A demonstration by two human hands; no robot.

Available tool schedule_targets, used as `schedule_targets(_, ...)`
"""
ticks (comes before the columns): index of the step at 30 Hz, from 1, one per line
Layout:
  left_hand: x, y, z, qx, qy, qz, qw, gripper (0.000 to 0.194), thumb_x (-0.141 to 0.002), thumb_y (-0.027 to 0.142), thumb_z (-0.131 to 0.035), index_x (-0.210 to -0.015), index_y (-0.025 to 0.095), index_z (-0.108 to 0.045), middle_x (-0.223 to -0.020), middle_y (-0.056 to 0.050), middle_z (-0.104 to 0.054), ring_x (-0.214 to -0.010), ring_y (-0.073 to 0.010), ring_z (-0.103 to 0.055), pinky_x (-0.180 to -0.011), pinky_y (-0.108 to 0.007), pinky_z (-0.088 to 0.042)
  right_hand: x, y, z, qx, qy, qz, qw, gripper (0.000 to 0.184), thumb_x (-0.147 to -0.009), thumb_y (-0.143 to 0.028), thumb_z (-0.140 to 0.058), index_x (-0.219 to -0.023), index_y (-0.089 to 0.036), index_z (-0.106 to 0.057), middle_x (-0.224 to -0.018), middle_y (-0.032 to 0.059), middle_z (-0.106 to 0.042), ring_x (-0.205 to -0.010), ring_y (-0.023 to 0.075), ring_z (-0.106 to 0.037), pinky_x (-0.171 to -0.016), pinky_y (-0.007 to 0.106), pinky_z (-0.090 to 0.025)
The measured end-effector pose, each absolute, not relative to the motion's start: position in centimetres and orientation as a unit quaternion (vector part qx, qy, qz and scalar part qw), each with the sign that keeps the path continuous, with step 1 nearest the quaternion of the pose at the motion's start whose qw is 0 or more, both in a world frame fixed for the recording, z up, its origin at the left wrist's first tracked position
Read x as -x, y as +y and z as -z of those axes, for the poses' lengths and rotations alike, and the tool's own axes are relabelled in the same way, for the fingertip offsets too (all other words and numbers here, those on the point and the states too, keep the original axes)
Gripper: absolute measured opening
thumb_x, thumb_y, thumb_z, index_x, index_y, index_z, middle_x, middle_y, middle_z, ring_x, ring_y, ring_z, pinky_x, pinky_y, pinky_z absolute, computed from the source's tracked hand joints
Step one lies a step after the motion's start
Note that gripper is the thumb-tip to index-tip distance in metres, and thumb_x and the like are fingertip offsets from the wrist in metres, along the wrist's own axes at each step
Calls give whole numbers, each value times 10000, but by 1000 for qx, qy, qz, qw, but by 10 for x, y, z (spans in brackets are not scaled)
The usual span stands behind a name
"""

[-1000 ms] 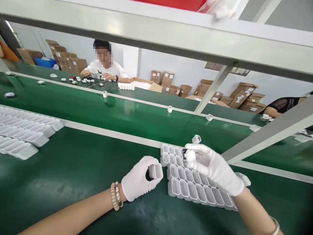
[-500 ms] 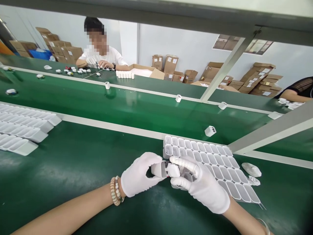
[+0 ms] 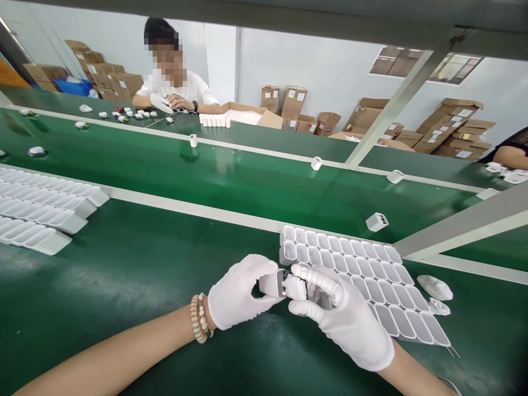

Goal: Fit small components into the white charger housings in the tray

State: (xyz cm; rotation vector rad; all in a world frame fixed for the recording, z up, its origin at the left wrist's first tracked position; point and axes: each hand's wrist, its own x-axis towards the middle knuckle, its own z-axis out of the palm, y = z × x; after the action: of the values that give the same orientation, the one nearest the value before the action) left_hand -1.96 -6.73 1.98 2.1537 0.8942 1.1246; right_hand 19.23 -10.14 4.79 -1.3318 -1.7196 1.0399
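My left hand (image 3: 243, 292), in a white glove, is closed around a white plastic housing (image 3: 270, 284) whose mouth points right. Between thumb and fingers, my gloved right hand (image 3: 344, 313) grips a small white part with dark bits (image 3: 295, 287) at that mouth. The two pieces meet or nearly meet; how deep the part sits inside is hard to see. Behind and right of my right hand stand rows of open white housings (image 3: 390, 294), some hidden by the hand.
More rows of white housings (image 3: 49, 236) stand at the left. Single housings (image 3: 377, 221) ride on the green belt (image 3: 247, 184) beyond the pale rail. A crumpled white piece (image 3: 434, 287) lies at the right. A slanted metal post (image 3: 466, 225) rises there. Opposite, a person (image 3: 177, 91) handles small parts.
Both hands keep their grip on the housing and the small part, with hardly any visible shift between the pieces. The view has turned slightly, and the things on the belt appear farther right.
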Motion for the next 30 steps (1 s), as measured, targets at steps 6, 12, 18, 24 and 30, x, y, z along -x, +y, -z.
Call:
schedule_targets(6,18,-67,-22,-809,315,-429,250,334,-794,155,-719,-1062,222,-530,-994,-51,-676,-907,-210,-663,-781,-344,-561,-193,-102,-46,512,-691,-367,354,433,-809,-571,-702,-1176,-342,-692,-818,2,-616,-697,185,-608,-640,372,-586)
schedule_targets(12,18,-66,-17,-818,296,-434,235,400,-762,100,-705,-1098,225,-525,-1011,-59,-683,-939,-222,-669,-820,-356,-564,-192,-102,-43,479,-742,-325,338,349,-878,-562,-621,-1150,-348,-671,-769,-22,-548,-609,149,-548,-559,319,-550)
schedule_targets(18,18,-68,-16,-814,310,-426,245,384,-744,101,-712,-1070,228,-552,-998,-52,-690,-926,-221,-671,-824,-360,-560,-189,-102,-46,506,-737,-335,298,382,-868,-611,-597,-1081,-303,-674,-795,-6,-548,-663,166,-575,-623,331,-573)
schedule_targets(24,18,-67,-17,-820,290,-427,248,306,-791,159,-694,-1055,225,-552,-959,-53,-694,-897,-217,-672,-816,-367,-561,-186,-99,-37,528,-752,-292,266,434,-806,-646,-652,-998,-258,-676,-747,-8,-556,-627,179,-570,-581,356,-577)
schedule_targets(30,18,-68,-16,-804,294,-449,253,359,-777,193,-744,-1067,237,-537,-966,-46,-683,-884,-208,-669,-786,-346,-565,-187,-101,-33,474,-795,-171,338,693,-812,-638,-654,-1377,-279,-477,-962,53,-637,-779,225,-646,-704,396,-609)
